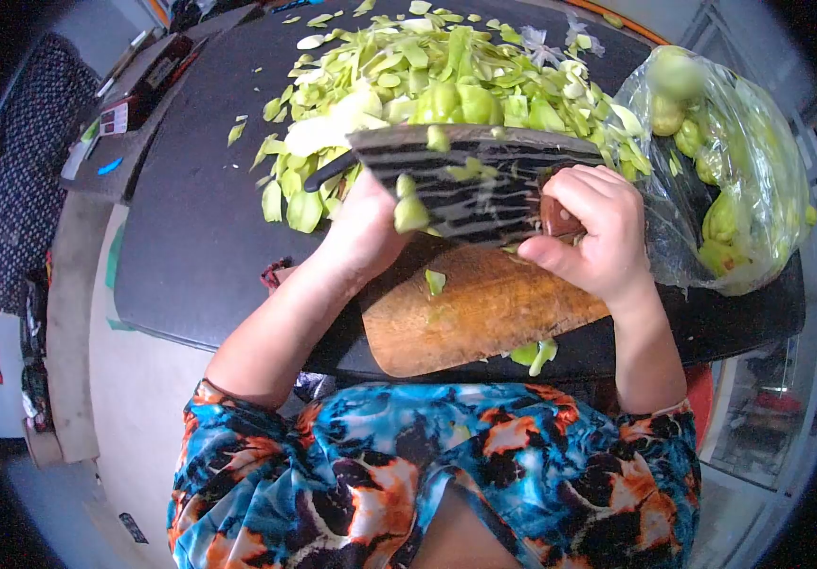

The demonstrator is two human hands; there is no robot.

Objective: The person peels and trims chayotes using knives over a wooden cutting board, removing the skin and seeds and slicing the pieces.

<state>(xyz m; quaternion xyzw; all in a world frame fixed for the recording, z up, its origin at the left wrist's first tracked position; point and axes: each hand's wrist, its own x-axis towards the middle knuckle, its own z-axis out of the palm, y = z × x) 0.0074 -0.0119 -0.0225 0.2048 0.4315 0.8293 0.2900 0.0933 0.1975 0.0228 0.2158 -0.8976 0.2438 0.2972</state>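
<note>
My right hand (598, 223) is closed around the brown handle of a cleaver (489, 180), raised above the wooden cutting board (484, 303). Bits of green vegetable cling to its wide, wet, blurred blade. My left hand (368, 223) is at the blade's other end, its fingers hidden behind the metal. Beside that hand, a black handle (330, 172) sticks out; what it belongs to is hidden. Beyond the blade lies a large heap of pale green slices (371, 71), with larger chayote-like pieces (461, 102) at its front. One small scrap (436, 282) rests on the board.
A clear plastic bag (759, 142) holding whole chayote-like vegetables (723, 223) stands at the right of the dark table (205, 190). More scraps (536, 355) lie by the table's near edge. Boxes and papers (110, 119) sit on a surface at the left.
</note>
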